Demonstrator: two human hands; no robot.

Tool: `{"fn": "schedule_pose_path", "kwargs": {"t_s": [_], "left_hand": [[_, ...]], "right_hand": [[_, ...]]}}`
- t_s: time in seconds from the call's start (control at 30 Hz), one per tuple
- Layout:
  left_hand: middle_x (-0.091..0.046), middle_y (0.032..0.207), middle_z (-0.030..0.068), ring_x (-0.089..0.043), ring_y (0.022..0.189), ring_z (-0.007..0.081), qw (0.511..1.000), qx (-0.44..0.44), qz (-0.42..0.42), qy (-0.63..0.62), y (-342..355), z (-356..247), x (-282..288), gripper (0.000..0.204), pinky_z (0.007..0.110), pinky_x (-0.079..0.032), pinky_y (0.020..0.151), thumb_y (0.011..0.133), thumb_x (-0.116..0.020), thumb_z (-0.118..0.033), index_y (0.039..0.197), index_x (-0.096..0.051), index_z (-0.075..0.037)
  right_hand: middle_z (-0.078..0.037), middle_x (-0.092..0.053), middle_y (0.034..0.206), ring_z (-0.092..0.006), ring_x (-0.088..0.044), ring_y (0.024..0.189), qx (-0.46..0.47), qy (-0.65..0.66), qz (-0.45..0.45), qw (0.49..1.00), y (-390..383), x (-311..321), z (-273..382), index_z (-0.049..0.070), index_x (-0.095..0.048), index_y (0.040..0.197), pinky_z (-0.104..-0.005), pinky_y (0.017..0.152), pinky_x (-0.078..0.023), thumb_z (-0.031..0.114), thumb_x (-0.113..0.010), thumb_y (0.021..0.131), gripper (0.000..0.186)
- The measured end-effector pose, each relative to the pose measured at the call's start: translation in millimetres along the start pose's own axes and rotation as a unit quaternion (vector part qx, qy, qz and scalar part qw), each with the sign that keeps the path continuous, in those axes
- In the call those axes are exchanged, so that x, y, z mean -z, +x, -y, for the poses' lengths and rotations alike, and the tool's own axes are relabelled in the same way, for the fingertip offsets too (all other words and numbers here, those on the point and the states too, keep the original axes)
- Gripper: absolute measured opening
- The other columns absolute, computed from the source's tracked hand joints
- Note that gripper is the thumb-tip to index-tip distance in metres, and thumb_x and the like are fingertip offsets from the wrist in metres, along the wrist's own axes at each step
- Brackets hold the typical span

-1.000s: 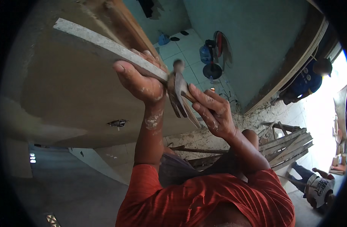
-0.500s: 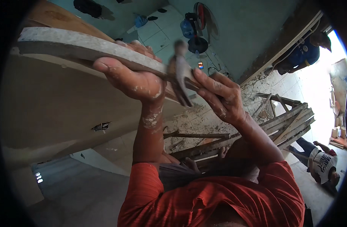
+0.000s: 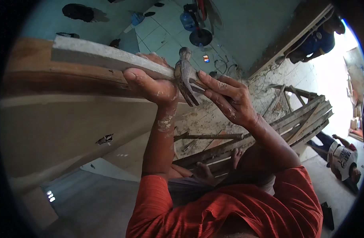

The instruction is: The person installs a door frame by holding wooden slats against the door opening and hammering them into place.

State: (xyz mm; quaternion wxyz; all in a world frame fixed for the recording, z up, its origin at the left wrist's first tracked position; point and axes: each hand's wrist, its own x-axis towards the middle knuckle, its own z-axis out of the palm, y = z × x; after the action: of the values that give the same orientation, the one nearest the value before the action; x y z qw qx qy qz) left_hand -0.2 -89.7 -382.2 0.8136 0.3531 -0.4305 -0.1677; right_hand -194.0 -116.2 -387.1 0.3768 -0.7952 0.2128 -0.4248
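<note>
A long strip (image 3: 98, 55), pale on top with a grey side, stretches from the upper left toward the middle; it looks like a wooden batten, though I cannot tell the material. My left hand (image 3: 160, 89) is closed around it, thumb along the near side and fingers mostly hidden behind. A claw hammer (image 3: 184, 73) is in my right hand (image 3: 235, 101), which grips the handle close to the head. The hammer head lies against or just over the strip's right end, claw pointing toward me. Whether my right fingers also touch the strip I cannot tell.
A brown wooden frame (image 3: 33, 69) runs behind the strip along the wall opening. Wooden scaffold planks (image 3: 301, 123) stand below my arms. Debris covers the tiles. A blue water jug (image 3: 187, 20) and a fan lie beyond. Two people are at the right, one in a white shirt (image 3: 344, 160).
The strip's left end has shifted right and now overlaps the wooden frame in view. The hammer, blurred before, is sharp now. My grips look the same, and the whole view has shifted slightly.
</note>
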Motion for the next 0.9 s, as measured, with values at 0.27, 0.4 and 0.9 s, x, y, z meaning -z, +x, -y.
{"fn": "schedule_pose_path", "kwargs": {"t_s": [0.27,0.4,0.9], "left_hand": [[-0.058,0.112,0.0146,-0.055,0.088,0.0242,0.783,-0.345,0.158,0.493,35.9,-51.6,-52.6,0.072,0.037,-0.051,0.081,0.105,-0.030,-0.062,0.135,-0.046,0.002],[-0.063,0.083,0.0094,-0.065,0.079,0.0292,0.966,-0.029,0.116,0.229,68.2,-82.7,-80.1,0.067,0.046,-0.052,0.076,0.097,-0.049,-0.063,0.104,-0.059,0.003],[-0.057,0.130,0.0172,-0.066,0.099,0.0135,0.579,-0.221,0.318,0.718,51.9,-134.8,-193.2,0.034,0.031,-0.060,0.082,0.104,-0.054,-0.008,0.135,-0.044,0.002]], "right_hand": [[-0.012,-0.063,0.086,-0.0205,-0.058,0.071,-0.124,0.085,-0.003,0.989,29.5,40.7,98.3,0.010,-0.060,0.142,-0.0353,0.065,-0.048,0.012,-0.069,0.095,0.048],[-0.010,-0.054,0.076,-0.0244,-0.054,0.061,-0.136,0.092,-0.122,0.979,62.6,76.3,155.2,0.024,-0.059,0.144,-0.0392,0.059,-0.048,0.020,-0.072,0.092,0.053],[-0.009,-0.058,0.081,-0.0214,-0.056,0.062,-0.181,0.028,-0.221,0.958,113.5,213.6,280.7,0.020,-0.063,0.140,-0.0360,0.058,-0.048,0.019,-0.073,0.091,0.050]]}}
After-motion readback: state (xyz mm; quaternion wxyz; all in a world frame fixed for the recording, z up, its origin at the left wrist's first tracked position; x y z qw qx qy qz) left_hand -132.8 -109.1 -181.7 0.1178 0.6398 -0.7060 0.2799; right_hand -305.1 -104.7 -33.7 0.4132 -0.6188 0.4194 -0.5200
